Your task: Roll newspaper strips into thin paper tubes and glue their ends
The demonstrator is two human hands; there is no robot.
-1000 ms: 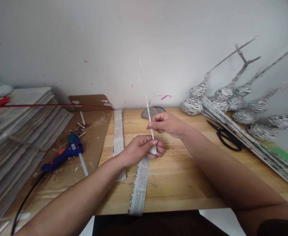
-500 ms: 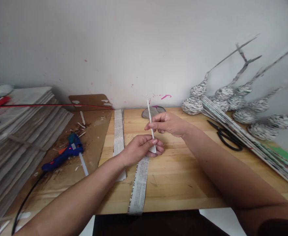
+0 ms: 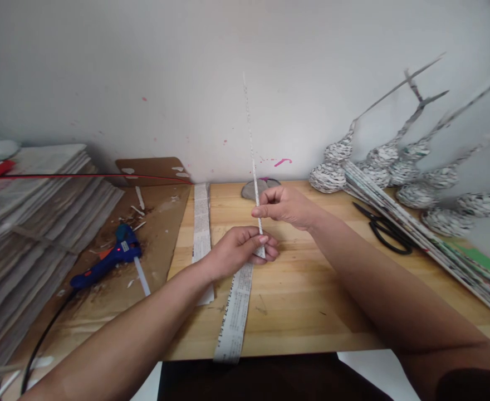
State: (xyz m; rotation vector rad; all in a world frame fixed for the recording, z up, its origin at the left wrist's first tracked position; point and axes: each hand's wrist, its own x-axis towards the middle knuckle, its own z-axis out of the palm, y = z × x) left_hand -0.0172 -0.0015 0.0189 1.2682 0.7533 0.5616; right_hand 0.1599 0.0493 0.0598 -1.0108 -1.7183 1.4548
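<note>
A thin rolled paper tube (image 3: 251, 142) rises almost upright in front of the wall. My right hand (image 3: 285, 208) pinches its lower part between thumb and fingers. Just below, my left hand (image 3: 245, 249) is closed on the newspaper strip (image 3: 234, 320) where it winds into the base of the tube. From there the strip runs down over the table's front edge. To the left of my hands lie more cut newspaper strips (image 3: 202, 214). Behind my right hand, a grey flat object (image 3: 249, 190) rests near the wall, partly covered.
At left, a blue glue gun (image 3: 113, 260) lies on cardboard (image 3: 161, 239) with white scraps, beside a tied newspaper stack (image 3: 57, 223). Black scissors (image 3: 389, 231), a bundle of paper tubes (image 3: 420, 234) and several woven paper gourd shapes (image 3: 328, 177) occupy the right side.
The paper tube now reaches much higher above my right hand. Both hands stay in nearly the same place, and the strip's lower end has shifted slightly left.
</note>
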